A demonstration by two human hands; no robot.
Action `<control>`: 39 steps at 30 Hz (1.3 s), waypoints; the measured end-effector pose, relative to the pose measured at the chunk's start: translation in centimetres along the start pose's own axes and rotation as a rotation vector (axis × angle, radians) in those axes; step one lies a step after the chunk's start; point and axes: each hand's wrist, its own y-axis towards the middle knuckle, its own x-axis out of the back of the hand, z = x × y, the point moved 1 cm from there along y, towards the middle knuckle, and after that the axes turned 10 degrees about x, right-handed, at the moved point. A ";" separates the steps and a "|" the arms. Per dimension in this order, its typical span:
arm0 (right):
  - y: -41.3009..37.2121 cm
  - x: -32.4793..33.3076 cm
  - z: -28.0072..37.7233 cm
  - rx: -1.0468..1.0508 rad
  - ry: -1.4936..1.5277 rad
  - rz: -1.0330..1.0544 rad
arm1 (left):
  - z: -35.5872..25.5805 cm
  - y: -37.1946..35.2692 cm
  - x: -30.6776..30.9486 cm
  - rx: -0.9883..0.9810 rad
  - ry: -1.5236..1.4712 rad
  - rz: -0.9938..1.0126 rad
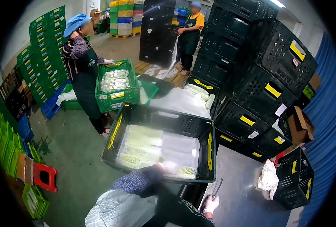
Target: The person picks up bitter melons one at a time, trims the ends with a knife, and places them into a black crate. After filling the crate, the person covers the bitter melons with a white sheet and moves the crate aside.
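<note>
A large black crate (pixel 156 109) with yellow handles stands before me. Inside it, pale green vegetables in white netting (pixel 141 145) lie along the left, and a whitish sheet (pixel 179 147) covers much of the right side. My gloved left hand (pixel 168 167) reaches over the near wall, beside another netted piece (pixel 185 172); motion smears its fingers. Lower right, my gloved right hand (pixel 211 203) is closed around a slim dark tool (pixel 218 186) that points up. Whether it is a knife or scissors I cannot make out.
A steel table (pixel 236 178) holds a white cloth (pixel 268 178) and a black crate (pixel 294 178). Tall black crate stacks (pixel 251 113) rise at right. A co-worker (pixel 83 64) at left touches a green crate (pixel 117 94) of packed produce. Another person (pixel 190 38) stands behind.
</note>
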 end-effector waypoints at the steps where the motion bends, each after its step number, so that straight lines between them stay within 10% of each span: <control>1: 0.3 0.0 -1.1 0.021 -0.012 0.001 | 0.0 -0.1 0.0 -0.011 -0.007 -0.014; 9: -0.6 -0.1 1.0 -0.024 0.060 -0.008 | 0.1 -0.2 0.0 -0.006 0.004 0.029; 10: -0.1 0.1 0.0 0.061 -0.124 0.011 | 3.5 2.5 -3.1 -0.276 -0.127 -0.082; 39: 0.2 0.1 0.5 0.033 0.045 0.030 | -0.9 -1.1 0.7 0.076 0.010 0.026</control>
